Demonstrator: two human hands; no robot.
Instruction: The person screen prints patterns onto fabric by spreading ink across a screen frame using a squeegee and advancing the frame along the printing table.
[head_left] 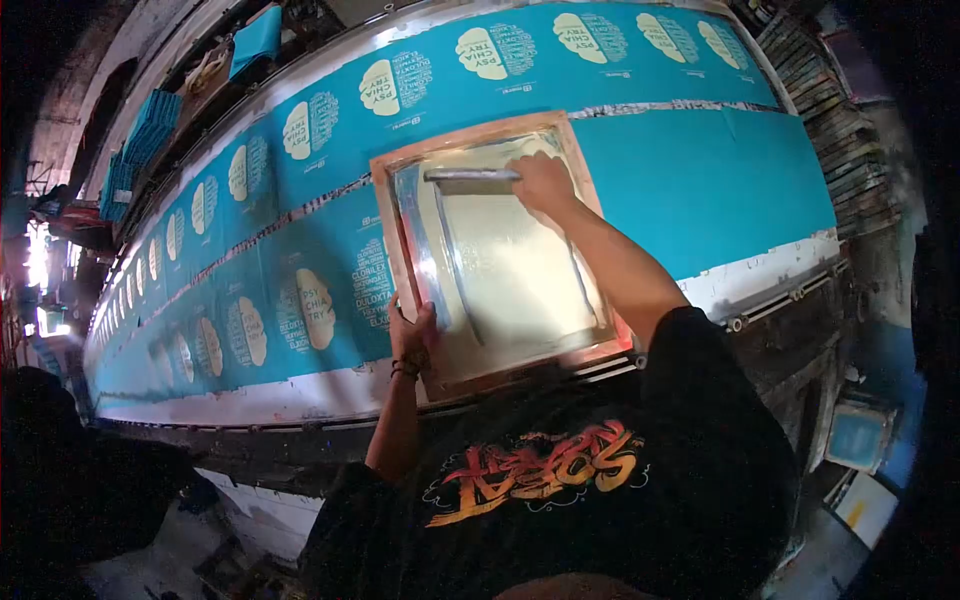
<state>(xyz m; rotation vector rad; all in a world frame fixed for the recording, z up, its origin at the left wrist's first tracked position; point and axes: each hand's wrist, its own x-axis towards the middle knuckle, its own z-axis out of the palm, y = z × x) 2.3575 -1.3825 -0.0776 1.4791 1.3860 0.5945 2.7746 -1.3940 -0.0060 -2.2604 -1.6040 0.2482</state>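
A wooden-framed printing screen (397,225) lies on the blue-green printed sheets, its mesh (520,265) coated with pale cream ink. My right hand (543,182) is closed around one end of a squeegee (470,180), which lies across the upper part of the mesh. Down low on the frame's left side, my left hand (412,328) grips the wood, its thumb on the near face. The fingers beneath the frame edge are partly hidden. Just left of the frame, cream brain-shaped prints (315,308) with lettering show on the sheets.
A long table (270,400) runs off to the left under two rows of sheets. To the right of the screen lies a plain blue-green sheet (700,190). A metal rail (780,303) follows the near edge. Folded blue-green pieces (150,130) sit beyond the far side. Another frame (858,435) stands at lower right.
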